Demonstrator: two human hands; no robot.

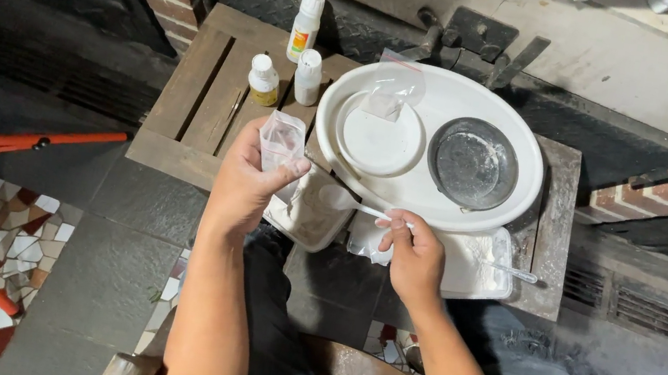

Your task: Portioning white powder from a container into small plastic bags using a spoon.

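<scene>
My left hand (pixel 247 179) holds up a small clear plastic bag (pixel 281 141) with white powder in it, just left of a large white round tray (pixel 420 200). My right hand (pixel 413 248) grips a white plastic spoon (pixel 343 199) whose bowl points left toward the bag. Below the spoon sits a clear plastic container of white powder (pixel 308 214). On the tray lie a white lid or small plate (pixel 380 141), another small clear bag (pixel 393 86) and a grey metal dish (pixel 473 162) dusted with powder.
A low wooden slatted table (pixel 197 97) carries the tray and three small bottles (pixel 305 25). A second clear tub of white powder (pixel 472 270) sits under my right hand. Orange metal bars (pixel 15 140) stand at the left. Brick walls and a dark metal grate lie behind.
</scene>
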